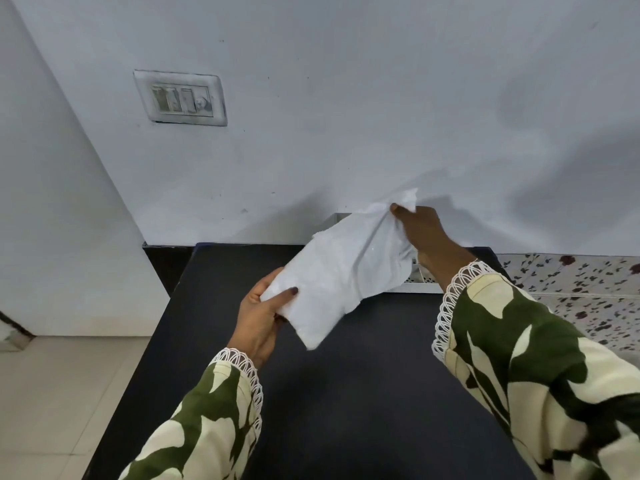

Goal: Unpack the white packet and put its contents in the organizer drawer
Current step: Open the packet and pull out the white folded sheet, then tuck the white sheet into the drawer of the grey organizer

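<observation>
Packet stretched between both hands, mid-frame.
The white packet (341,268) ran diagonally: left hand (259,320) clutched its lower-left end, right hand (426,237) pinched the upper-right, over the organizer drawer (420,284).

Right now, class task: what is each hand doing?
Left hand: closed on the lower end of the crumpled white plastic packet.
Right hand: pinching the packet's upper end.

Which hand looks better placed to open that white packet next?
Probably the right hand. It pinches the crumpled top end of the white packet, nearest the organizer, while the left hand steadies the bottom end above the dark table.
</observation>
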